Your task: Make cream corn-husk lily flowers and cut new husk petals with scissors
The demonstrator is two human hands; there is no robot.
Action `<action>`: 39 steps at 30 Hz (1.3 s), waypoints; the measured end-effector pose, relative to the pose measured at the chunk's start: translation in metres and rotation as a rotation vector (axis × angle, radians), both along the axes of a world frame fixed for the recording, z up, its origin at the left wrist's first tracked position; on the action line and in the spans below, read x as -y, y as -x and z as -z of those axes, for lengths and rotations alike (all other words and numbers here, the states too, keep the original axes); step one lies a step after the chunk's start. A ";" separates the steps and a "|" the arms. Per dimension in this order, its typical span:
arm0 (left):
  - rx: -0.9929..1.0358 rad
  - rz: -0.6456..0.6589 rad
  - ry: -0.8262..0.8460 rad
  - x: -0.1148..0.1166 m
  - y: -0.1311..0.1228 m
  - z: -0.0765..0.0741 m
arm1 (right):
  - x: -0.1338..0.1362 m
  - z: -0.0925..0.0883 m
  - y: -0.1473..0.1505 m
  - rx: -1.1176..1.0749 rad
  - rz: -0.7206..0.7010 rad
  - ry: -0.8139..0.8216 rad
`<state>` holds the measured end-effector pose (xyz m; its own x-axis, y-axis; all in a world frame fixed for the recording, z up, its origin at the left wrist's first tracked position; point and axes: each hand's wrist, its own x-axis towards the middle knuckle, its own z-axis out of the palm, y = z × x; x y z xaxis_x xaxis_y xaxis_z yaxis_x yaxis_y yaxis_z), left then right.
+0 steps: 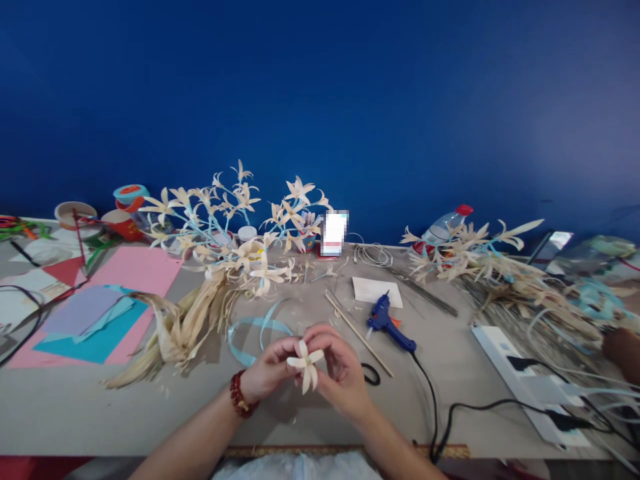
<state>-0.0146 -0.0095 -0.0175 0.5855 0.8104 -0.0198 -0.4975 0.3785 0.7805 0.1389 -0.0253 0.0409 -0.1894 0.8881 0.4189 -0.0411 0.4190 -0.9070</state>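
Both hands meet over the table near its front edge, around a small cream flower (306, 366) with several narrow petals. My left hand (270, 369), with a red bead bracelet (241, 396) on its wrist, pinches the flower from the left. From the right, my right hand (345, 373) curls its fingers round behind the petals; its thumb rests close to them. The flower's back and any stem are hidden by my fingers. Just beyond my hands lies a loop of light blue ribbon (242, 321). A thin wooden stick (359, 333) lies to the right of them.
A blue glue gun (386, 323) rests right of centre, its black cord running forward. Further right lies a white power strip (520, 383) with plugs. Dried husks (183, 327) and coloured paper (150, 267) are on the left. Flower sprays (220, 213) and a lit phone (335, 232) stand behind. A co-worker's hand (623, 353) shows at the right edge.
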 end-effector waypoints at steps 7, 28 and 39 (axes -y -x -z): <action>-0.026 -0.057 -0.048 0.002 -0.003 -0.008 | 0.000 -0.001 -0.003 -0.004 -0.021 0.013; -0.089 -0.111 -0.141 0.004 -0.005 -0.012 | -0.001 -0.002 -0.007 0.007 -0.036 0.036; -0.133 -0.235 -0.327 0.004 -0.006 -0.022 | -0.002 0.000 -0.009 -0.003 -0.055 0.017</action>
<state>-0.0090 -0.0131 0.0046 0.3939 0.8977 0.1976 -0.4271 -0.0116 0.9041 0.1474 -0.0238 0.0404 -0.2369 0.8835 0.4041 -0.0664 0.4003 -0.9140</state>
